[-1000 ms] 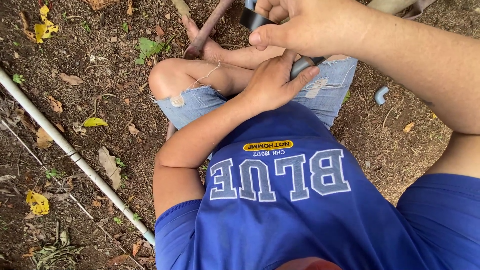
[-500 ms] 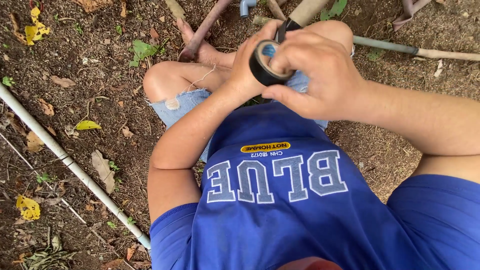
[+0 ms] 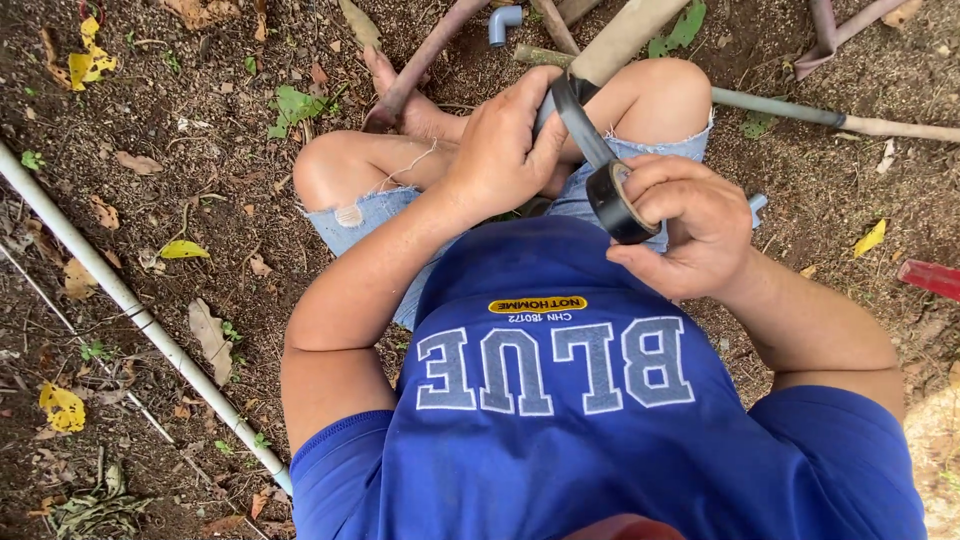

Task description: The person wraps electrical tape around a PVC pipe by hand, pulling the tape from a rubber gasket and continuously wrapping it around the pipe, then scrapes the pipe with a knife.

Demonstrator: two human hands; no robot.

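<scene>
I sit cross-legged on bare soil in a blue shirt and frayed denim shorts. My right hand point(image 3: 690, 235) grips a roll of black tape point(image 3: 618, 203) held over my lap. A strip of the black tape point(image 3: 582, 122) stretches from the roll up to a tan pipe or handle point(image 3: 628, 35) that rests across my knee. My left hand point(image 3: 505, 145) is closed around that pipe where the tape meets it, with the thumb on the strip.
A long white pipe point(image 3: 110, 285) runs diagonally over the ground at left. A grey elbow fitting point(image 3: 503, 20) and a brown hose point(image 3: 430, 55) lie beyond my feet. A thin grey pipe point(image 3: 800, 110) extends right. A red object point(image 3: 930, 277) lies at the right edge. Dry leaves are scattered.
My right hand has carried the tape roll down and to the right, away from the pipe, drawing out a longer strip. My left hand stays on the pipe.
</scene>
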